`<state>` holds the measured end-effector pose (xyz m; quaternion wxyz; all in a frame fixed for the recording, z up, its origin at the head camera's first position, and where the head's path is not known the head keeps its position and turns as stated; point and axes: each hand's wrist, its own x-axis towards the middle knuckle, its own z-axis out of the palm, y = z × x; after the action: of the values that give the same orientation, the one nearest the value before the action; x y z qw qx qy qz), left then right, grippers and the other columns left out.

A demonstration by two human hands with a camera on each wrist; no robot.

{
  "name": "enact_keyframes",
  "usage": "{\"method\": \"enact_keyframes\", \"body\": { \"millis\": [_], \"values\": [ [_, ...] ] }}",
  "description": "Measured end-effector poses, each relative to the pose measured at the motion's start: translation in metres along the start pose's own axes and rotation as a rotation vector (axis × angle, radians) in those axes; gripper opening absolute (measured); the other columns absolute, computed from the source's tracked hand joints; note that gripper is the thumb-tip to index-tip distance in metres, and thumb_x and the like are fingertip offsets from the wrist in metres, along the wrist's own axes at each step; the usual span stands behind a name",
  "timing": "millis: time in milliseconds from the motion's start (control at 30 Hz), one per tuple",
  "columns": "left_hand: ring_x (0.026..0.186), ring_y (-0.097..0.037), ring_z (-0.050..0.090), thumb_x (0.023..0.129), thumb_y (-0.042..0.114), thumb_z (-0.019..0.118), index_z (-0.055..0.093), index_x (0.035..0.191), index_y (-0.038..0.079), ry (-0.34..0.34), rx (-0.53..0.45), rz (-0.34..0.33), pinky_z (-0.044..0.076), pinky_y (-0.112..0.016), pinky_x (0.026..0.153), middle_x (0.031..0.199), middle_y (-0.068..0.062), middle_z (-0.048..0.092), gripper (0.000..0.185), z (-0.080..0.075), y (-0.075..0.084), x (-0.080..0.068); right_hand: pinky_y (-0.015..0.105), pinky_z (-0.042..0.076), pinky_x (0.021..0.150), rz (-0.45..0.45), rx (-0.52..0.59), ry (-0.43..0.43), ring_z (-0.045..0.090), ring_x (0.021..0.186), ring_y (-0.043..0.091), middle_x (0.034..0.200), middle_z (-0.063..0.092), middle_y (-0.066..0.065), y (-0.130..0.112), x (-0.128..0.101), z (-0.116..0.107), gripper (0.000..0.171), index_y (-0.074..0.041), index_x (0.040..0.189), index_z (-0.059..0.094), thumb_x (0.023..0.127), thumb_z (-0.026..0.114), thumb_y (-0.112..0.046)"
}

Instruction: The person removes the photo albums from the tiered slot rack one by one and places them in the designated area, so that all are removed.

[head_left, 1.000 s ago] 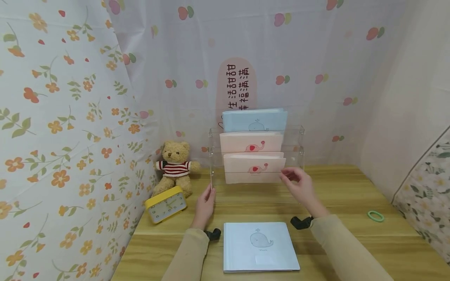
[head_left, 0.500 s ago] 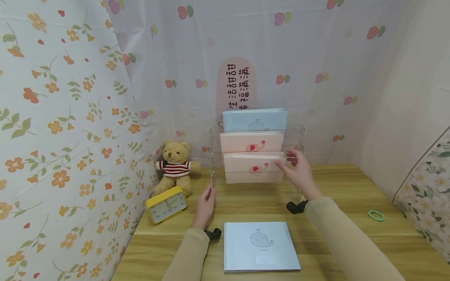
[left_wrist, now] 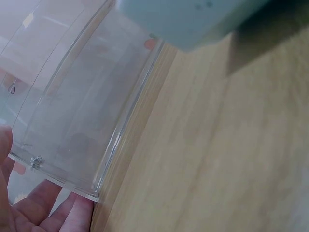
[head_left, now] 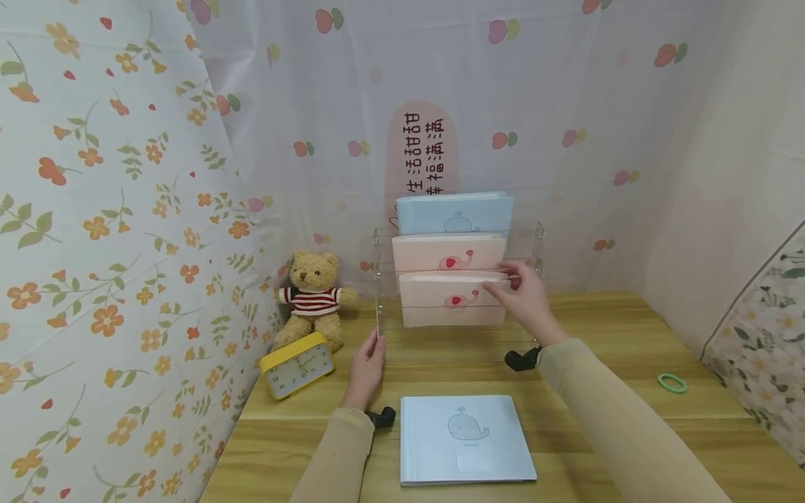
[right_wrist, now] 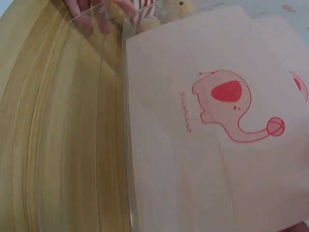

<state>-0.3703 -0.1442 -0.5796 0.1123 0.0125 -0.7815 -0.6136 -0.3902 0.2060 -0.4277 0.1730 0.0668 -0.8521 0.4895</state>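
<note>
A clear acrylic rack (head_left: 525,246) stands on the wooden table with tiered pockets. In its lowest occupied tier sits a pink photo album (head_left: 434,300) with a red elephant; another pink album (head_left: 415,253) and a blue one (head_left: 428,215) rise behind. My right hand (head_left: 527,299) pinches the front pink album's upper right corner, thumb in front and fingers behind. The elephant cover (right_wrist: 193,159) fills much of the right wrist view. My left hand (head_left: 366,370) grips the rack's left side panel low down; in the left wrist view its fingers (left_wrist: 41,200) wrap the panel's edge.
A blue album with a whale (head_left: 467,439) lies flat on the table in front of the rack. To the left are a yellow alarm clock (head_left: 298,367) and a teddy bear (head_left: 313,297). A green ring (head_left: 671,383) lies far right. Patterned curtains (head_left: 585,91) enclose the table.
My right hand has moved up and left from the front pink album's right edge to its top corner and now pinches it. The left hand stays on the rack.
</note>
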Motion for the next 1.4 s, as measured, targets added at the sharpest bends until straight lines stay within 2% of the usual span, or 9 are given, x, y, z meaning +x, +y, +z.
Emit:
{"method": "enact_keyframes", "body": {
  "millis": [100,167,367,533,667,900,1067,1267,1400],
  "values": [
    [0.153,-0.042,0.054,0.116,0.035,0.059,0.055,0.163,0.016,0.002,0.007,-0.001,0.046,-0.062,0.125,0.166,-0.015,0.056,0.051,0.0,0.0,0.001,0.044,0.054,0.105,0.012,0.01,-0.002,0.059,0.126,0.037,0.146,0.063,0.02,-0.001,0.003,0.003,0.058,-0.008,0.146,0.062,0.101,0.082,-0.039],
    [0.154,-0.041,0.054,0.116,0.034,0.059,0.055,0.163,0.015,0.004,0.002,-0.006,0.045,-0.062,0.126,0.166,-0.014,0.056,0.051,0.0,0.0,0.001,0.042,0.053,0.103,0.026,0.023,-0.009,0.06,0.126,0.036,0.147,0.065,0.02,-0.001,0.004,0.006,0.056,-0.009,0.144,0.065,0.101,0.082,-0.041],
    [0.153,-0.041,0.055,0.116,0.035,0.059,0.056,0.163,0.018,0.003,0.019,-0.017,0.046,-0.062,0.126,0.166,-0.014,0.057,0.05,0.0,0.001,-0.001,0.055,0.053,0.115,0.063,0.071,-0.062,0.059,0.138,0.04,0.152,0.064,0.021,-0.002,0.009,0.012,0.053,-0.009,0.143,0.068,0.1,0.085,-0.036],
    [0.154,-0.04,0.054,0.115,0.036,0.06,0.056,0.163,0.021,0.001,0.025,-0.028,0.046,-0.061,0.127,0.166,-0.013,0.057,0.05,0.0,0.001,-0.002,0.055,0.055,0.11,0.078,0.037,-0.075,0.06,0.138,0.041,0.153,0.065,0.02,-0.005,0.011,0.016,0.05,-0.01,0.141,0.071,0.099,0.085,-0.034],
    [0.154,-0.039,0.054,0.115,0.039,0.06,0.056,0.163,0.021,-0.003,0.031,-0.019,0.046,-0.06,0.126,0.165,-0.012,0.058,0.051,0.0,0.001,-0.002,0.049,0.056,0.102,0.11,-0.005,-0.055,0.063,0.134,0.041,0.154,0.065,0.019,-0.007,0.01,0.018,0.045,-0.012,0.136,0.074,0.1,0.084,-0.036],
    [0.154,-0.039,0.055,0.115,0.04,0.06,0.056,0.163,0.022,-0.002,0.013,-0.02,0.045,-0.06,0.127,0.166,-0.012,0.057,0.051,-0.001,0.001,-0.002,0.033,0.053,0.084,0.156,-0.013,-0.04,0.067,0.121,0.035,0.149,0.068,0.016,-0.012,0.008,0.02,0.041,-0.015,0.132,0.077,0.099,0.085,-0.038],
    [0.152,-0.04,0.056,0.115,0.037,0.06,0.056,0.163,0.024,-0.002,0.018,-0.029,0.046,-0.061,0.126,0.165,-0.012,0.058,0.05,-0.002,0.001,-0.003,0.032,0.052,0.083,0.169,-0.013,0.0,0.066,0.122,0.035,0.149,0.069,0.015,-0.014,0.007,0.024,0.037,-0.014,0.128,0.078,0.099,0.085,-0.037],
    [0.153,-0.04,0.056,0.115,0.036,0.06,0.056,0.163,0.025,-0.001,0.028,-0.047,0.046,-0.062,0.126,0.165,-0.012,0.059,0.049,-0.002,0.002,-0.002,0.034,0.052,0.086,0.121,-0.008,0.089,0.065,0.122,0.035,0.14,0.072,0.016,-0.018,0.004,0.03,0.03,-0.01,0.122,0.08,0.1,0.084,-0.03],
    [0.154,-0.039,0.055,0.115,0.038,0.061,0.056,0.163,0.023,-0.004,0.016,-0.052,0.045,-0.061,0.127,0.165,-0.012,0.058,0.05,-0.002,0.002,-0.001,0.029,0.051,0.085,0.1,0.012,0.125,0.064,0.12,0.033,0.134,0.072,0.016,-0.021,0.004,0.032,0.027,-0.009,0.121,0.08,0.1,0.084,-0.026]
  ]
}}
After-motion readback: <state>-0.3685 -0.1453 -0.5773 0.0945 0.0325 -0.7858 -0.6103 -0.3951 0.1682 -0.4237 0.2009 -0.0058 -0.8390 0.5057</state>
